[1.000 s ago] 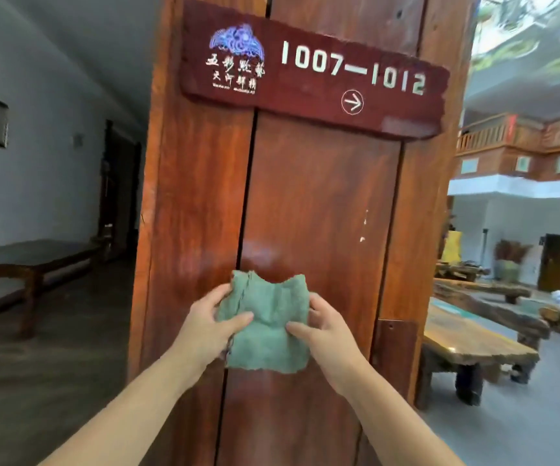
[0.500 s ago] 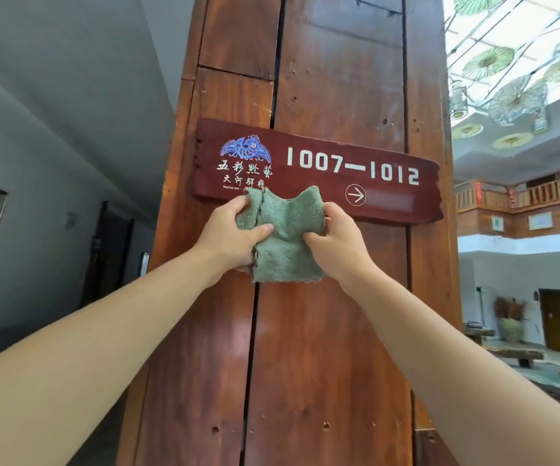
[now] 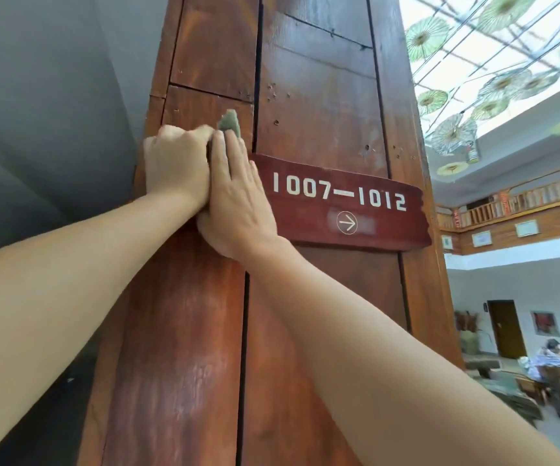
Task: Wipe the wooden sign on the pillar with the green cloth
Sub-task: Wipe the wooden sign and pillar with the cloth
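- Pressing against the left end of the wooden sign (image 3: 345, 203), both hands sit side by side on the pillar (image 3: 318, 95), arms stretched up toward it.
- Left hand (image 3: 176, 163): curled into a fist at the sign's left edge, near the pillar's left corner, knuckles facing the camera. What its grip closes on cannot be seen from here, so I cannot tell whether it has the cloth.
- Right hand (image 3: 236, 200): laid flat with fingers together and pointing up, the palm turned to the sign's left part and touching the left hand along its side. Its grip is released rather than curled; it seems to press the cloth flat, though the contact itself is hidden under the palm.
- Green cloth (image 3: 228, 122): almost wholly covered by the two hands; only a small tuft sticks out above the fingertips, just over the sign's top edge, against the pillar's wood.
- Sign: dark red board fixed across the pillar's front face, tilted slightly down to the right. Its right part is uncovered, showing white figures "1007—1012" and a circled arrow (image 3: 347, 223) pointing right, near the bottom edge.
- Pillar: reddish planks with a dark vertical seam running just behind the right hand.
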